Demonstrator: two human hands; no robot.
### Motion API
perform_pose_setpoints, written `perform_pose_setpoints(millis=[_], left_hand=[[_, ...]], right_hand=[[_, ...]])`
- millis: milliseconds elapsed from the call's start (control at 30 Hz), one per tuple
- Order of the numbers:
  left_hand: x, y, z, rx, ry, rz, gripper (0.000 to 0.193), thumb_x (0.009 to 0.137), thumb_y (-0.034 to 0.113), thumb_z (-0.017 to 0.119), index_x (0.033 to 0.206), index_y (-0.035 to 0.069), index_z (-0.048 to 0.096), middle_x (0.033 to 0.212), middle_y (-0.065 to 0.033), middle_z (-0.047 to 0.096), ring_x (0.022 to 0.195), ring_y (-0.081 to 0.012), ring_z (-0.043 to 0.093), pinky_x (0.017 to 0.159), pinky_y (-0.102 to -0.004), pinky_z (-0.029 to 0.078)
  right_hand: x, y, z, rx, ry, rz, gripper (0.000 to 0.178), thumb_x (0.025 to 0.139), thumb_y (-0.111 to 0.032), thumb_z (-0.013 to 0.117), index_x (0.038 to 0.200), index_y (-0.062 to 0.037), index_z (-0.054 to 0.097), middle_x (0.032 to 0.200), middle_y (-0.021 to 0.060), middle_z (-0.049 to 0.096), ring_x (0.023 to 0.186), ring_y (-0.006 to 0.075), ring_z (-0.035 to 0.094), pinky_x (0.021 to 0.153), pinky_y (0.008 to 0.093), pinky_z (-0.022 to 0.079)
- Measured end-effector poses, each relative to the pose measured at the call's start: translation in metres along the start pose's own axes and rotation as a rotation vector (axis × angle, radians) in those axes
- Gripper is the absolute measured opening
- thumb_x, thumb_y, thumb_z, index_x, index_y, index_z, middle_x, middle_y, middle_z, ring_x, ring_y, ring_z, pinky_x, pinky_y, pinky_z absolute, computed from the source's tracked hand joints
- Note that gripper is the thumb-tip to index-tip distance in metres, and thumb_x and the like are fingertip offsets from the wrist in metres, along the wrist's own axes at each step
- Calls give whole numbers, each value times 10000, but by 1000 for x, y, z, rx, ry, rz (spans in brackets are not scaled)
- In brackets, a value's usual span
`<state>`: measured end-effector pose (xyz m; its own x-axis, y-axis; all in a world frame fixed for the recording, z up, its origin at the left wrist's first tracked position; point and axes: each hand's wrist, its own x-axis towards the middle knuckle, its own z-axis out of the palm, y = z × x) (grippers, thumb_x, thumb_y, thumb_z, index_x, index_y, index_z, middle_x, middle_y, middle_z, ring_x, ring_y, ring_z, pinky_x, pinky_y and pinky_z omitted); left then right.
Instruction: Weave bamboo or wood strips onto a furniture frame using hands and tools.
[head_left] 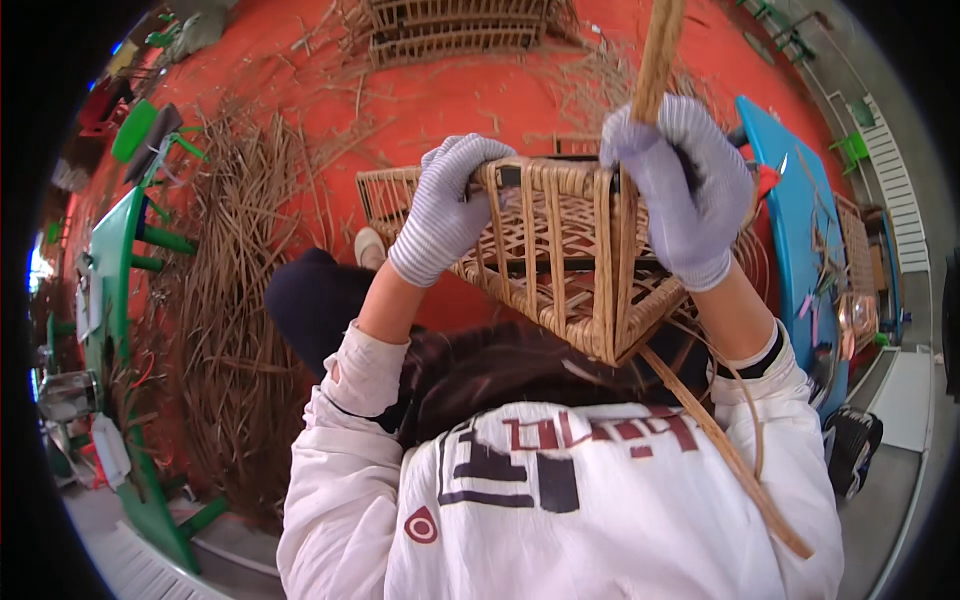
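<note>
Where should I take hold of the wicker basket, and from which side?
On the wicker basket, I'd take the near top rim from above, left of the corner, beside the left hand. It is a thick bar, with open gaps between the uprights below to wrap through. The right hand and its strip crowd the corner.

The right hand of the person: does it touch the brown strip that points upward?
Touching. The head view shows the gloved right hand closed around the brown strip, which rises out of the fist with no gap.
</note>
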<state>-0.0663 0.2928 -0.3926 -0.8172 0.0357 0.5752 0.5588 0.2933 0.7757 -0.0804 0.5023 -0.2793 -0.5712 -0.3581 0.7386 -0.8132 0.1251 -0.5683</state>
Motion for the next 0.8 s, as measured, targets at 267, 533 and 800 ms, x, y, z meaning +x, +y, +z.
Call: perform_pose_setpoints(millis=[267, 533, 800], left_hand=[[-97, 17, 18, 127, -146, 32, 293, 651, -21, 641, 926, 80, 665, 898, -69, 655, 968, -311, 595, 961, -389, 377], [-119, -29, 67, 213, -188, 37, 255, 653, 20, 713, 881, 130, 681, 861, -45, 659, 950, -296, 603, 933, -395, 385], [-147, -71, 102, 388, -382, -73, 268, 623, 48, 734, 845, 185, 671, 868, -19, 651, 973, -273, 600, 972, -404, 378]], right_hand=[[-110, -41, -12, 27, -321, -65, 198, 838, 90, 586, 1005, -17, 597, 786, 121, 632, 621, 239, 617, 577, 346, 515], [-163, -3, -12, -188, -371, -48, 122, 790, -31, 699, 844, -37, 589, 773, 115, 609, 649, 316, 604, 580, 393, 459], [-208, 23, -15, -141, -378, 401, 111, 863, -28, 693, 872, 11, 590, 783, 162, 573, 689, 361, 602, 623, 386, 468]])
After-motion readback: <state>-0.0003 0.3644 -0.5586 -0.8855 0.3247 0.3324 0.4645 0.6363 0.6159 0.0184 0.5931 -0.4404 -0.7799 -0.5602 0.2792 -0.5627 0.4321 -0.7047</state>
